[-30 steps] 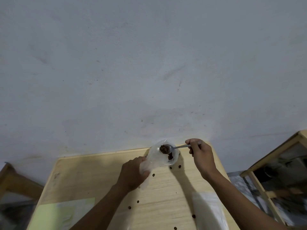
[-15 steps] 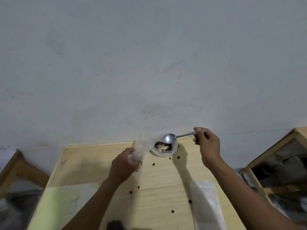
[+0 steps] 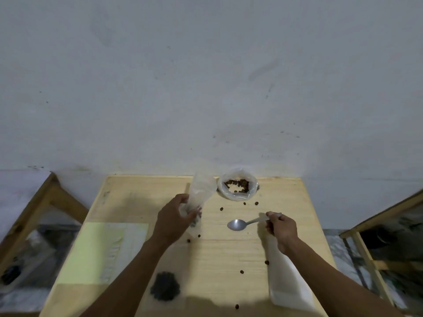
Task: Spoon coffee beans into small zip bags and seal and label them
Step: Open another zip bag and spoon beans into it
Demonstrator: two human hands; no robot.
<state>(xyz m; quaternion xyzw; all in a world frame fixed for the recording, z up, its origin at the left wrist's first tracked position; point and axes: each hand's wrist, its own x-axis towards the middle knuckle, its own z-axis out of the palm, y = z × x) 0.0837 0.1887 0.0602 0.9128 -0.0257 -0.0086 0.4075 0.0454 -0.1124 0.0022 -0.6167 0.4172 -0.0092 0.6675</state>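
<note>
We note the left hand (image 3: 175, 217) gripping a small clear zip bag (image 3: 198, 197), fingers curled round its lower half, a few beans inside; the bag stands tilted above the wooden desk (image 3: 229, 252). The right hand (image 3: 282, 228) pinches the handle of a metal spoon (image 3: 238, 224), whose empty bowl lies low over the desk. The open bag of coffee beans (image 3: 237, 187) sits at the far edge, just beside the zip bag. Loose beans (image 3: 242, 271) lie scattered about. A white pouch (image 3: 288, 282) lies under the right forearm; a pale green sheet (image 3: 91, 252) lies to the left.
</note>
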